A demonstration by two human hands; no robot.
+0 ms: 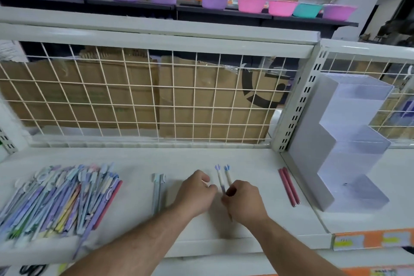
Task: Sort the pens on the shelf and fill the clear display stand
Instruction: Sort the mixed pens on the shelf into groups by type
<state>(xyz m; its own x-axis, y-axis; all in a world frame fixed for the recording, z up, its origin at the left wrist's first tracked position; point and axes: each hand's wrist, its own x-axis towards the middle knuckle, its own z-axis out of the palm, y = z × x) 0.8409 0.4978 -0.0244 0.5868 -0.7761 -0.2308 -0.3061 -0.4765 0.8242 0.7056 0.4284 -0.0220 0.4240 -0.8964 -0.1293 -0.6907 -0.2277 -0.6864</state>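
Your forearms come in from the bottom edge and meet over the middle of the white shelf [134, 159].

Far to your left lies a loose pile of pens [60, 199], mostly purple, blue and yellow, fanned out with their caps pointing away from you. Right of that pile, apart from it, a pale blue pair [158, 192] lies side by side.

Next comes your left hand [197, 190], knuckles up and fingers curled in. It sits just beside the lower ends of the blue-tipped pens [223, 177], but I cannot tell whether it touches or holds anything.

Those two pens lie side by side between your hands, their blue tops pointing toward the wire grid [145, 96] at the back. Your right hand [244, 201] has its thumb and fingers curled round their lower ends, pinching them, and a bit of pen shows below that hand.

Further right, well clear of your hands, two pink pens [289, 186] lie together on the shelf. Beyond them, on the neighbouring shelf section, the clear stand [349, 141] rises in steps toward the back.
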